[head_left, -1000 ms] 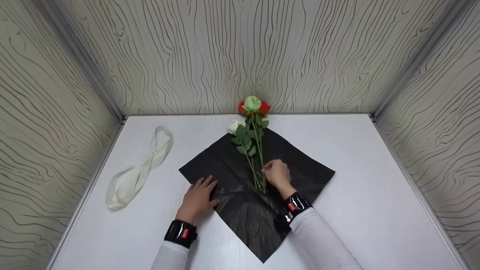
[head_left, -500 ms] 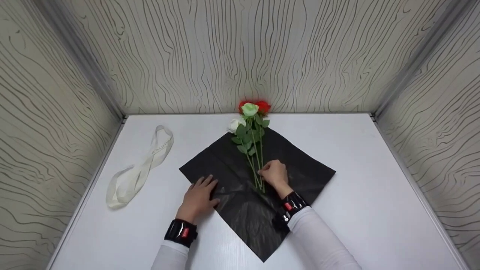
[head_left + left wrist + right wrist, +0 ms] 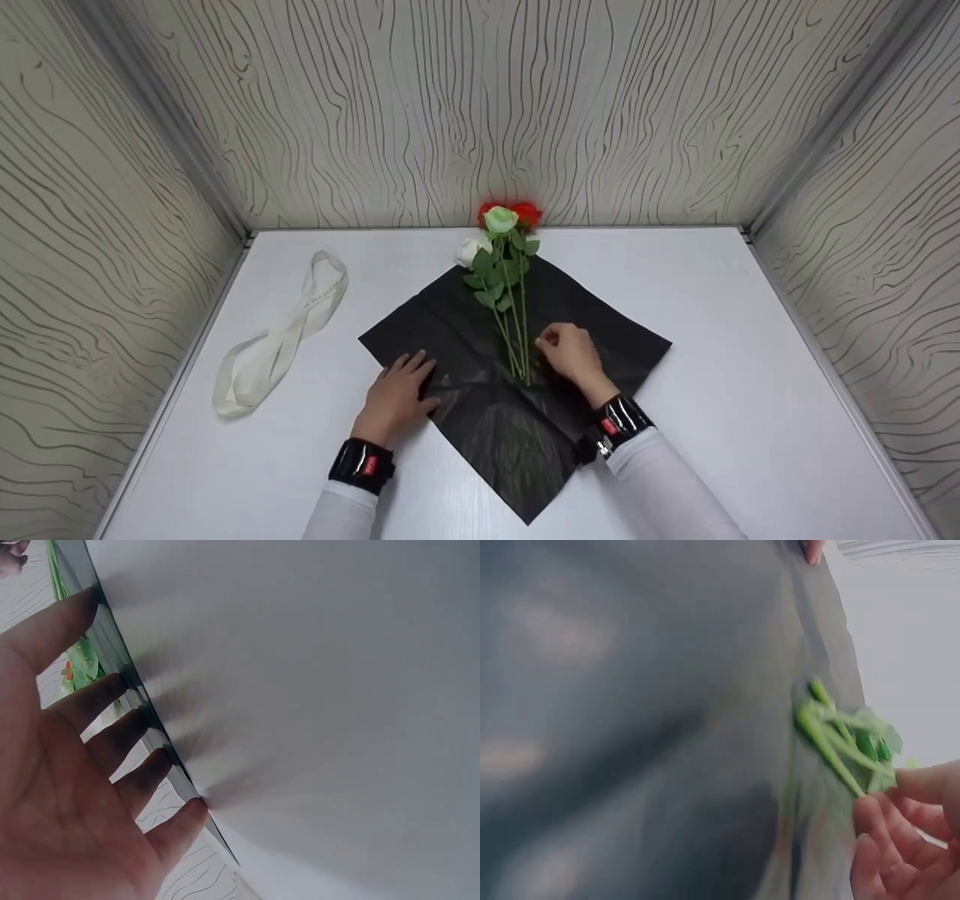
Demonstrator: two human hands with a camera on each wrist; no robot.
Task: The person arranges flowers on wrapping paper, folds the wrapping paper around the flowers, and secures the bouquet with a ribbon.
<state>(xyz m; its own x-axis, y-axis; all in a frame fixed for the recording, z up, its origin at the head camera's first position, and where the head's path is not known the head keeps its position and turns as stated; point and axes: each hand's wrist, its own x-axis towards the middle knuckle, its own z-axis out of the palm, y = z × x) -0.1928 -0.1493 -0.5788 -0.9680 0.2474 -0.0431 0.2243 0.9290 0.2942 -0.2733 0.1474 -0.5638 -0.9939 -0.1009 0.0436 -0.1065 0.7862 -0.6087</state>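
Note:
A black sheet of wrapping paper [image 3: 465,427] lies diamond-wise on the white table. On its upper half rest several long-stemmed artificial roses: a white rose [image 3: 471,251], a pale green rose [image 3: 500,220] and red roses [image 3: 527,214], whose heads reach past the paper's top corner. Their green stems [image 3: 829,742] come together near the middle of the sheet. My left hand [image 3: 397,397], fingers spread, presses on the paper's left edge. Just right of the stems is my right hand [image 3: 572,352], its fingers loosely bent and a small gap between fingertips and stems in the head view.
A cream ribbon [image 3: 277,352] with printed lettering lies looped on the left of the table [image 3: 750,420]. Wood-grain patterned panels [image 3: 480,112] stand at the back and on both sides.
The right hand held the stems, shifted them slightly left, then let go and moved a little to the right. The pale green rose's head sits slightly lower and further left. The left hand has stayed put.

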